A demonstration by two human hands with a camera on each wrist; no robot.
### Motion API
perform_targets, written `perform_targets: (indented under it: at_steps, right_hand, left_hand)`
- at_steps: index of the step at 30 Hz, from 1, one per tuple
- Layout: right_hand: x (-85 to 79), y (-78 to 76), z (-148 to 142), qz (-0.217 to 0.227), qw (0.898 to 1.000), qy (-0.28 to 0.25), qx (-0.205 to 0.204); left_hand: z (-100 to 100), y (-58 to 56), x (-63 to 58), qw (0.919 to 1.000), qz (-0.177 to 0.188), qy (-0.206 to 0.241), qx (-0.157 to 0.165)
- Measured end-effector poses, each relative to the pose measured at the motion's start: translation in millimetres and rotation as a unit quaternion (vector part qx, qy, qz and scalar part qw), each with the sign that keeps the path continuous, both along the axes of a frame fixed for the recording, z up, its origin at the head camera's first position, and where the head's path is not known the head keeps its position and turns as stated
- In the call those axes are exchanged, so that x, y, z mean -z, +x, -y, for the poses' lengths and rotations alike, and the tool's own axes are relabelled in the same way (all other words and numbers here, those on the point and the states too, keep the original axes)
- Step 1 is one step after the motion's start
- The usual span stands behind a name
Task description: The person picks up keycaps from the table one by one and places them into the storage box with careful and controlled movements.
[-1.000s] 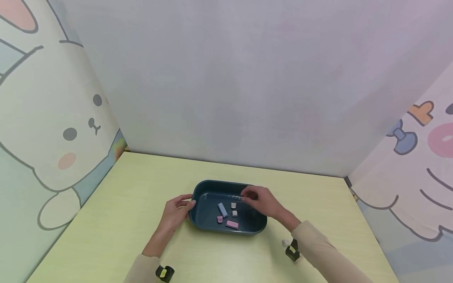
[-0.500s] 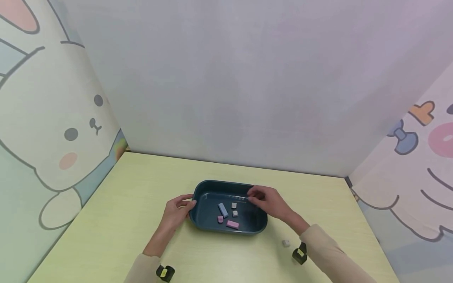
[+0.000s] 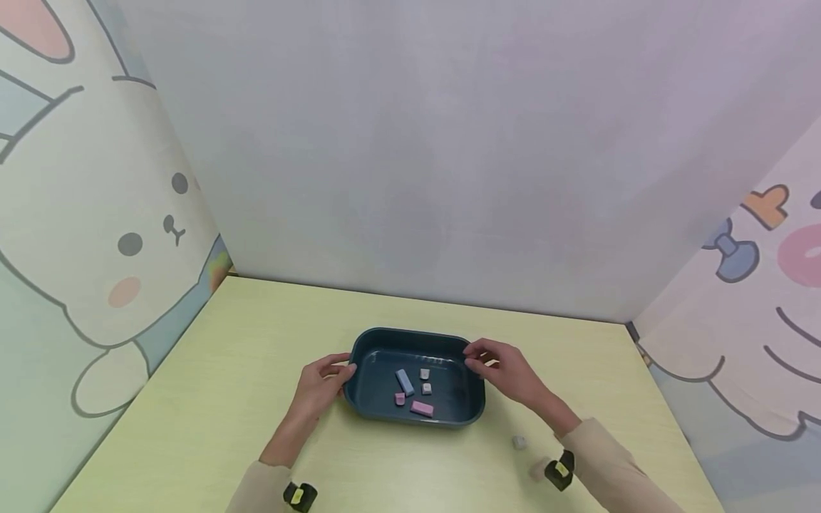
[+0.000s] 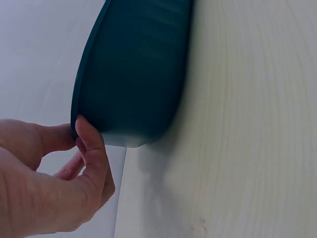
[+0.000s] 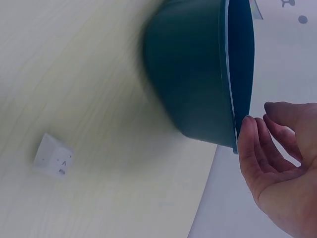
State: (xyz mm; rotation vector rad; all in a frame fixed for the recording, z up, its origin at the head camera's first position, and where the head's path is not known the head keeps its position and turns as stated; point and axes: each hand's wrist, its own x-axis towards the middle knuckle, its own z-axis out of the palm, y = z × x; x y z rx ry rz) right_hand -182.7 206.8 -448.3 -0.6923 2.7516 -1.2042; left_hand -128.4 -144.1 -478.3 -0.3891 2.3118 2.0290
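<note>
A dark teal plastic tray [image 3: 378, 367] stands on the table in the head view. Inside it lie a long blue keycap [image 3: 405, 382], two white keycaps [image 3: 425, 373], a small pink keycap [image 3: 400, 399] and a longer pink keycap [image 3: 422, 409]. My left hand [image 3: 316, 390] pinches the tray's left rim between thumb and fingers, plain in the left wrist view. At the right rim is my right hand [image 3: 507, 372], fingers loosely bent. In the right wrist view its thumb and fingertips are apart with nothing between them, right by the rim.
On the table right of the tray sits a white keycap [image 5: 53, 156] with dark marks. A blurred pale item [image 3: 539, 469] shows beside the right wrist camera [image 3: 560, 470]. The pale yellow table [image 3: 288, 313] ends at a light wall [image 3: 410, 178] behind the tray.
My right hand has drawn rightward from over the tray's inside to its right rim. The keycap on the table shows more fully. My left hand stays at the left rim.
</note>
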Motion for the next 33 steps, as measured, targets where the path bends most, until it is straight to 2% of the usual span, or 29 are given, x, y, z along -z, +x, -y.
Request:
perform_targets:
  at_steps: [12,20,33]
  right_hand:
    - [-0.9,9.8,-20,0.001,0.999,-0.034,0.009]
    - [1.1,16.6,-32,0.0,0.999,-0.031,0.026]
    - [6.9,29.9,-51,0.008,0.998,-0.057,0.027]
  left_hand:
    - [-2,1.5,-2.6,1.0,0.0,0.001,-0.003]
    - [-1,1.1,-1.0,1.0,-0.003,-0.006,-0.003]
    - [-2,0.5,-0.6,1.0,-0.005,-0.008,-0.001]
